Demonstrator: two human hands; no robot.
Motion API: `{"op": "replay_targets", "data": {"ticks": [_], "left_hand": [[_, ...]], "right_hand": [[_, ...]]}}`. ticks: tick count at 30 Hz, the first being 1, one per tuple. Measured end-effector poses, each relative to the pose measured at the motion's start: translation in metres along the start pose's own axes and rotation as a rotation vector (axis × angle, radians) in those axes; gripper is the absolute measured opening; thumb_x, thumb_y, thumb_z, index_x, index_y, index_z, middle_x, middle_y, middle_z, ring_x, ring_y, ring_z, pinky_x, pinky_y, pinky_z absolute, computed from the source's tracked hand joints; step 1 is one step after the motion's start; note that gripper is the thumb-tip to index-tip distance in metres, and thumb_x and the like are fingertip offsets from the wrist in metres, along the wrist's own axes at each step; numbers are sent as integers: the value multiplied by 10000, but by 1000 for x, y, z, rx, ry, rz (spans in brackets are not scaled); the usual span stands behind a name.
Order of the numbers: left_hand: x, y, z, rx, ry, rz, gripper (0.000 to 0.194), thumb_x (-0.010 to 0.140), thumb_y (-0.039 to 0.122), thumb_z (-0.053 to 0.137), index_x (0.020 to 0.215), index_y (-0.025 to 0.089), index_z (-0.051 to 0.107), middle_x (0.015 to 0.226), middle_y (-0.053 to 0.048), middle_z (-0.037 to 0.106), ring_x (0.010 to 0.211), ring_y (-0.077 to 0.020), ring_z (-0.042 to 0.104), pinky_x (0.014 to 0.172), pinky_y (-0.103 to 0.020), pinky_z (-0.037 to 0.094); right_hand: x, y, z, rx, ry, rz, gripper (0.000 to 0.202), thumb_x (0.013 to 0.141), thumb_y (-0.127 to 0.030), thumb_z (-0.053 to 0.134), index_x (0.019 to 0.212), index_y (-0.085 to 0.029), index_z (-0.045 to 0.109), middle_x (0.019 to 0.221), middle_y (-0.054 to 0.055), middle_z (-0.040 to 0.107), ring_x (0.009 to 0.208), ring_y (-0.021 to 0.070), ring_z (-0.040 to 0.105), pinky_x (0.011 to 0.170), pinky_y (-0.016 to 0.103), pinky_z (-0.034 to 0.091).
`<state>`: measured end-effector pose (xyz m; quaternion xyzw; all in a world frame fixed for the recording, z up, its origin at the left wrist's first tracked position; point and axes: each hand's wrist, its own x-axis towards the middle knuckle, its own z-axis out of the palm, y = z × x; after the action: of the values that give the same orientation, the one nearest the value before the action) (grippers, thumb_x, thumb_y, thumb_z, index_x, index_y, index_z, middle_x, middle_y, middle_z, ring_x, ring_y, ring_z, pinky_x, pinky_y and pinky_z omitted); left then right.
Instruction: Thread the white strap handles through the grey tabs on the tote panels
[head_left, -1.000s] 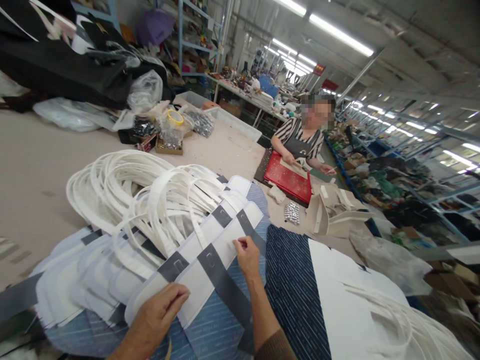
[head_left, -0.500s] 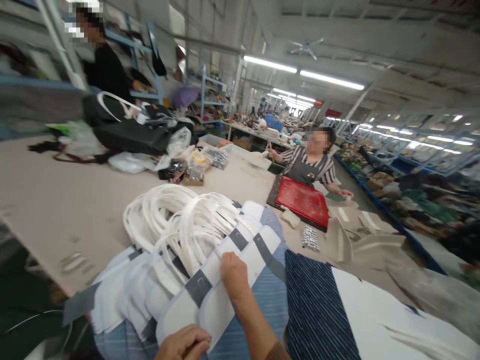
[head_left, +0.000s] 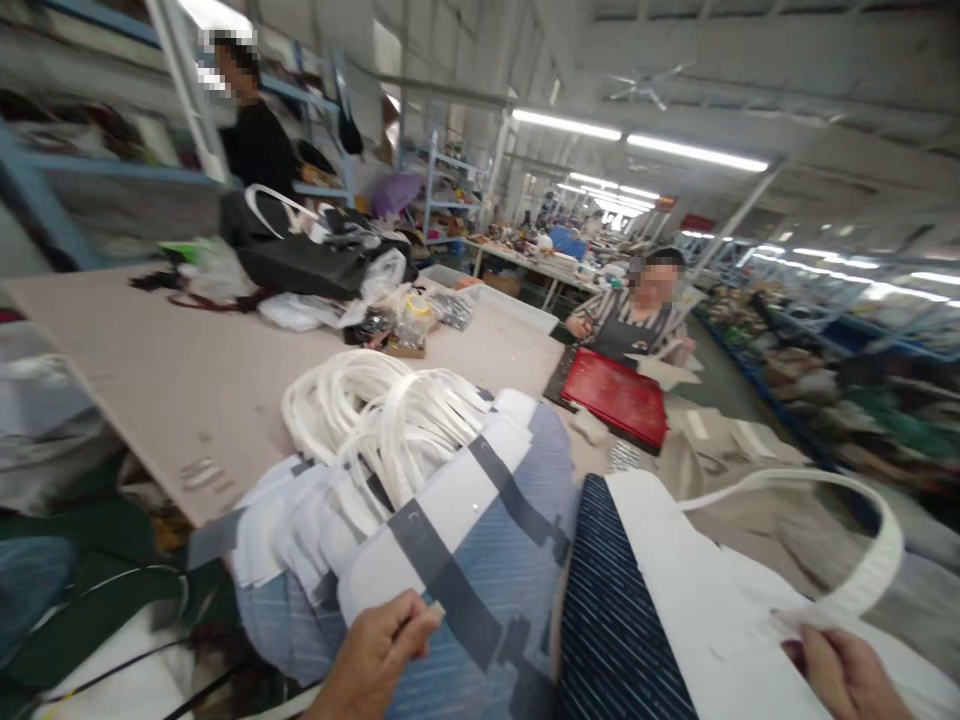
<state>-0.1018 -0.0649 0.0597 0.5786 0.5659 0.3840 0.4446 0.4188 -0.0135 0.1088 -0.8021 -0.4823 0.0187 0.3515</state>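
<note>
My left hand [head_left: 386, 645] is closed over the blue striped fabric with grey strips [head_left: 442, 580]; a small pale bit shows at its fingertips, too small to name. Beyond it lies a stack of pale pieces [head_left: 300, 530] with looped white straps [head_left: 352, 410]. At the lower right my right hand [head_left: 840, 660] pinches a white piece [head_left: 675, 560] that has a curved white strap [head_left: 874, 550]. Under that piece, on its left, is dark blue striped fabric [head_left: 619, 610].
Across the table [head_left: 217, 380] a person [head_left: 637, 320] works behind a red tray [head_left: 615, 395]. Black bags [head_left: 300, 265], plastic packets and a pale bin [head_left: 510, 305] stand at the back. Another person [head_left: 259, 140] is at the far left.
My right hand has moved from the grey-and-white pieces to the white piece at the right, where a strap loop now stands up. My left hand has shifted slightly up and right. The view has turned left.
</note>
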Motion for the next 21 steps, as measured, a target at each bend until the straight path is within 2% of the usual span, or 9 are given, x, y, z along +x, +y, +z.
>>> {"op": "replay_targets", "data": {"ticks": [3,6,8,10,12,14,17,18,21], "left_hand": [[8,1,4,173,75,153,524,926,641,426,628,219,515,570,44,531,540,-135,516,524,-224,403],[18,-1,9,275,119,406,446,948,583,472,688,234,573,653,42,601,615,-140,583,607,-220,458],[21,2,14,344,146,556,414,950,559,506,703,237,589,689,37,635,647,-143,597,646,-226,459],[22,10,17,420,138,655,419,961,534,509,684,227,571,676,31,623,639,-143,582,649,-242,440],[23,20,21,492,111,731,436,980,515,483,671,212,544,646,24,589,619,-144,554,639,-258,415],[23,28,24,553,92,810,456,993,510,444,665,201,516,620,19,549,595,-144,518,615,-266,389],[23,33,27,614,50,889,473,997,514,403,652,197,474,604,20,502,561,-137,476,561,-265,354],[22,34,27,626,36,903,475,997,515,394,650,199,464,602,22,493,552,-135,468,546,-267,344],[20,33,24,645,13,922,465,1004,498,385,649,204,446,597,25,481,540,-136,467,532,-279,329]], "right_hand": [[-27,44,-37,5,25,205,201,695,-529,535,736,-333,551,716,124,706,687,291,677,684,444,488],[-51,78,-59,-66,-139,292,215,614,-495,543,666,-294,598,683,86,716,683,333,695,684,476,530],[-64,90,-66,-200,-160,310,222,600,-477,553,651,-278,636,734,107,731,739,358,707,720,497,540],[-77,80,-61,-277,-113,316,288,644,-486,557,748,-254,694,794,133,742,797,364,711,765,500,540],[-93,45,-42,-167,-134,283,393,723,-506,552,931,-217,718,851,127,750,791,331,715,770,469,553],[-115,-12,-13,84,-270,145,415,811,-503,552,1046,-194,700,920,104,749,780,267,715,751,394,570],[-152,-109,30,342,-530,-251,255,917,-351,539,1061,-204,690,1000,82,724,884,200,683,802,308,549],[-164,-137,42,385,-589,-388,228,928,-284,531,1087,-209,675,974,72,716,848,179,669,768,284,542],[-187,-194,66,380,-642,-739,247,930,-190,537,1154,-219,638,1017,74,694,899,176,638,801,286,522]]}}
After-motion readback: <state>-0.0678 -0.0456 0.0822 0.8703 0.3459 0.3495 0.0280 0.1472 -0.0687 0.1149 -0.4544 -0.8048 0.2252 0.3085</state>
